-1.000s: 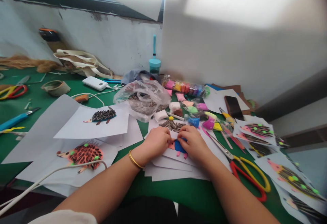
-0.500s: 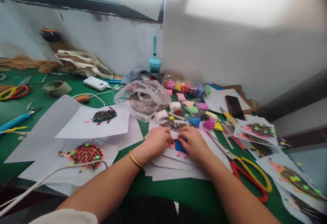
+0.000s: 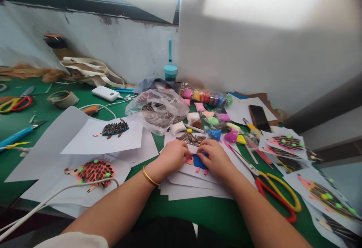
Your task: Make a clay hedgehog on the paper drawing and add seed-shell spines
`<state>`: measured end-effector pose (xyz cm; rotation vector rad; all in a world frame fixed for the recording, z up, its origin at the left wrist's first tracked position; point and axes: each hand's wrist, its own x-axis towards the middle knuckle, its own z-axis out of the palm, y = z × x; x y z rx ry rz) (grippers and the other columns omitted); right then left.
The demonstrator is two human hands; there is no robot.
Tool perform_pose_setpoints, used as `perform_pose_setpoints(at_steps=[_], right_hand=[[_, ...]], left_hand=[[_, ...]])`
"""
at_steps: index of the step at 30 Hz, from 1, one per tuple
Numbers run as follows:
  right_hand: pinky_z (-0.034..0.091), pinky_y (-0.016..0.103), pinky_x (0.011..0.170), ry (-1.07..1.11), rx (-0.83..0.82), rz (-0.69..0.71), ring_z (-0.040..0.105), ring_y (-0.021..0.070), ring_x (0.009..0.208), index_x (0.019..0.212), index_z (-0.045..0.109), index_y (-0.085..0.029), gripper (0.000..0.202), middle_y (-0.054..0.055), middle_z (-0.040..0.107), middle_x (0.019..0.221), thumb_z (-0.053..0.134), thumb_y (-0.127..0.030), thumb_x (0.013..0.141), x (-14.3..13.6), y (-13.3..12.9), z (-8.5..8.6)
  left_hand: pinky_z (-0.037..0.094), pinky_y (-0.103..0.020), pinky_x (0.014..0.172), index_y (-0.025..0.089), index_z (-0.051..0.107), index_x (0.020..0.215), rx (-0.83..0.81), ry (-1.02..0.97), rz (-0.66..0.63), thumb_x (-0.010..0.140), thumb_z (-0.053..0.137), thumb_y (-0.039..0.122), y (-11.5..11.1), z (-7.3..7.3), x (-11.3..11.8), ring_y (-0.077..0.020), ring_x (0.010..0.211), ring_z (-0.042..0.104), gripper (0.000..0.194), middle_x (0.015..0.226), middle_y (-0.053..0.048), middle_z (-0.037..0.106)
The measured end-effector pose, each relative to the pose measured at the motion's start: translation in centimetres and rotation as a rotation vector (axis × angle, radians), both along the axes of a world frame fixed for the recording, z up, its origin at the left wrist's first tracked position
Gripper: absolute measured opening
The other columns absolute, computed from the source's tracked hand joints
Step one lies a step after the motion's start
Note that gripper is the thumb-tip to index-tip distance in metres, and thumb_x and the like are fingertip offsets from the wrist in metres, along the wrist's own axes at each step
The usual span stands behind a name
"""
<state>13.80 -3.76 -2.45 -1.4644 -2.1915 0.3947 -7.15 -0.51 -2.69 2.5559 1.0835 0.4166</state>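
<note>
A clay hedgehog with a blue body (image 3: 200, 162), pink-orange face and pink feet lies flat on the top sheet of a stack of white paper (image 3: 186, 180). My left hand (image 3: 175, 156), a gold bangle at its wrist, rests over the face side with thumb and fingertips pinched. From the other side my right hand (image 3: 212, 158) covers part of the blue body, its fingers bent and closed near the upper edge. The two sets of fingertips nearly meet; whatever they pinch is too small or hidden. Just beyond them is a pile of striped sunflower seeds (image 3: 191, 139).
Large scissors (image 3: 261, 174) lie beside my right forearm. Finished hedgehog pictures are at left (image 3: 98, 172) and right (image 3: 325, 195). A plastic bag of seeds (image 3: 158, 110), clay packets (image 3: 213, 120) and a phone (image 3: 258, 118) sit farther back. A white cable (image 3: 62, 189) crosses the left side.
The camera view has shifted very slightly. Both hands stay in the same place over the clay hedgehog, with hardly any visible finger movement.
</note>
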Motion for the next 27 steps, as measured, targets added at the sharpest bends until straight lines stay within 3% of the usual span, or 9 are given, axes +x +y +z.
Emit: perform_pose_setpoints(at_steps=[12, 19, 23, 27], right_hand=[[0.046, 0.041, 0.090, 0.000, -0.005, 0.002, 0.056, 0.0251, 0.102, 0.084, 0.070, -0.022, 0.010, 0.007, 0.065, 0.103, 0.062, -0.017, 0.086, -0.2, 0.2, -0.4], [0.046, 0.041, 0.089, 0.023, 0.005, 0.014, 0.057, 0.0246, 0.100, 0.086, 0.071, -0.022, 0.013, 0.008, 0.066, 0.104, 0.059, -0.020, 0.087, 0.2, 0.1, 0.0], [0.046, 0.041, 0.090, 0.079, 0.047, -0.030, 0.058, 0.0243, 0.098, 0.090, 0.071, -0.021, 0.019, 0.009, 0.066, 0.103, 0.052, -0.022, 0.091, 1.0, 0.3, 0.2], [0.046, 0.040, 0.090, 0.103, 0.080, -0.132, 0.060, 0.0247, 0.098, 0.090, 0.070, -0.020, 0.020, 0.009, 0.068, 0.099, 0.051, -0.025, 0.092, 2.3, 0.9, 0.1]], left_hand=[[0.047, -0.030, 0.077, 0.031, 0.079, 0.095, 0.013, -0.016, -0.007, 0.083, 0.061, 0.015, -0.1, -0.2, 0.0, -0.0184, 0.086, 0.062, 0.027, 0.093, 0.000, 0.072], [0.049, -0.032, 0.085, 0.026, 0.077, 0.102, -0.021, -0.011, 0.025, 0.084, 0.057, 0.013, -0.2, 0.8, 0.1, -0.0212, 0.094, 0.064, 0.030, 0.096, -0.003, 0.073], [0.050, -0.034, 0.089, 0.023, 0.075, 0.101, -0.072, -0.039, 0.095, 0.087, 0.054, 0.014, -0.3, 1.1, 0.3, -0.0217, 0.095, 0.065, 0.027, 0.099, -0.005, 0.074], [0.049, -0.033, 0.087, 0.021, 0.073, 0.099, 0.004, -0.083, 0.215, 0.085, 0.055, 0.011, 0.1, 0.9, 0.1, -0.0214, 0.095, 0.064, 0.025, 0.099, -0.006, 0.070]])
